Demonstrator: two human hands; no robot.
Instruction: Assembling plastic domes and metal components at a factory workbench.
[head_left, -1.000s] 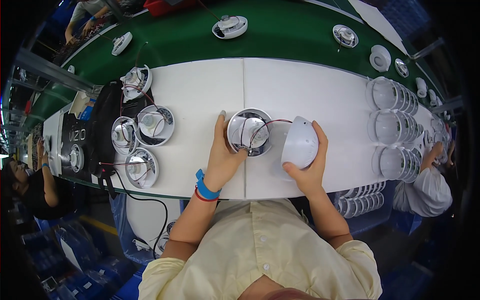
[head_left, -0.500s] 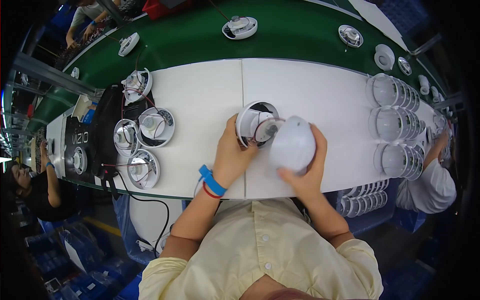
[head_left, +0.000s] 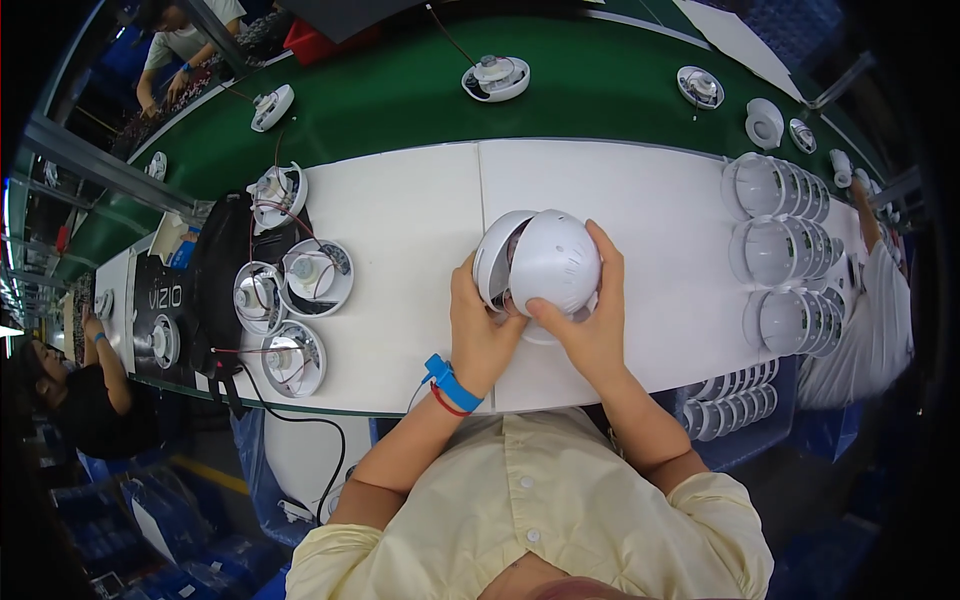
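In front of me, over the middle of the white table, my left hand (head_left: 482, 338) is closed on a round white housing (head_left: 490, 262). My right hand (head_left: 593, 335) grips a smooth white dome cover (head_left: 557, 262) with small slots on its side, its thumb lying across the front. The cover leans against the right part of the housing's opening, and a dark gap shows between them on the left. Most of the housing's inside is hidden behind the cover. A blue band (head_left: 452, 385) with a thin wire circles my left wrist.
Several open housings with wired inner parts (head_left: 318, 275) stand at left beside a black bag (head_left: 218, 265). Rows of nested white domes (head_left: 768, 248) line the right side. Beyond lies a green conveyor (head_left: 400, 95) carrying more housings. Co-workers sit left, right and across.
My right hand has brought the dome cover leftward onto the housing, covering the inner parts that showed before. Housings on the conveyor have shifted slightly rightward in view.
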